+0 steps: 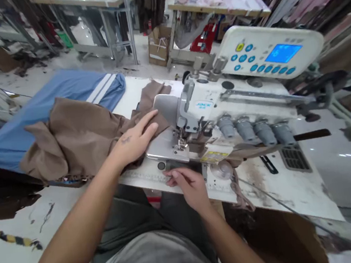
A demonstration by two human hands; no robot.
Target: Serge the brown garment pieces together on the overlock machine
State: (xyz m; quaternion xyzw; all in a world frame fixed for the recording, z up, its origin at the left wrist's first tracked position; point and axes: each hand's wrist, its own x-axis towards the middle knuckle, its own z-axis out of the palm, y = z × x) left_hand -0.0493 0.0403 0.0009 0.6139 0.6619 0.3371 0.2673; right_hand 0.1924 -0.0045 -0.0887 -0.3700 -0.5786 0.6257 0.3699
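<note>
My left hand (136, 142) lies flat on brown fabric (87, 126), its fingers stretched toward the metal plate of an overlock sewing machine (203, 106). The fabric is bunched over the left side of the table, and one piece reaches the plate. The needle and presser foot (181, 141) are just right of my left fingertips, apart from them. Below the plate, at the table's front edge, my right hand (191, 183) has its thumb and fingers pinched together. Whatever they may hold is too small to make out.
Blue cloth with white stripes (60, 95) covers the table's left end. A control panel (271, 52) with a lit screen tops the machine. Thread-tension knobs (253, 130) line its front. Behind stand other worktables (220, 8) and a cardboard box (159, 45).
</note>
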